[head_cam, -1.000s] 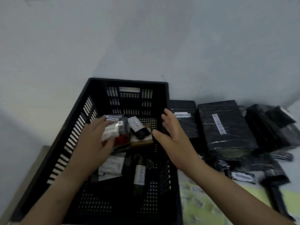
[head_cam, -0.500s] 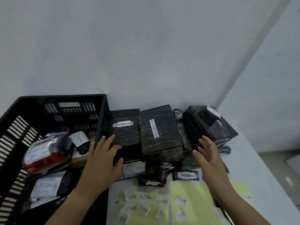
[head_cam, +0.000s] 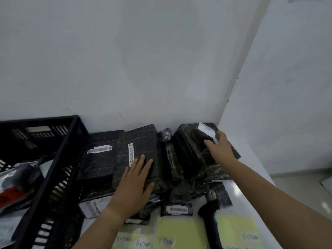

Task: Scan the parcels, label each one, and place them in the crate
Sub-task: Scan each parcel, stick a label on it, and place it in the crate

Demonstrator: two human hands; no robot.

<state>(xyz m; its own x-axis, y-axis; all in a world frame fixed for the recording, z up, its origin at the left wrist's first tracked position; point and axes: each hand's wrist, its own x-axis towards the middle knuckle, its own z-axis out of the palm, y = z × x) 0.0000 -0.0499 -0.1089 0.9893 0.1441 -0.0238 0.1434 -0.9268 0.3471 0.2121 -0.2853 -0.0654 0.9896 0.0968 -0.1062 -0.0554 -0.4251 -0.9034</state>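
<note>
Resting left hand (head_cam: pixel 133 186) flat on parcel (head_cam: pixel 142 141), long axis toward wall (head_cam: pixel 125 69).

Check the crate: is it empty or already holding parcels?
Not empty. Several wrapped parcels lie inside the crate at the left edge of the view, one showing red.

Observed: left hand (head_cam: pixel 133 186) and right hand (head_cam: pixel 220 148) are bare. The forearms are bare along their visible length, wrists included.
</note>
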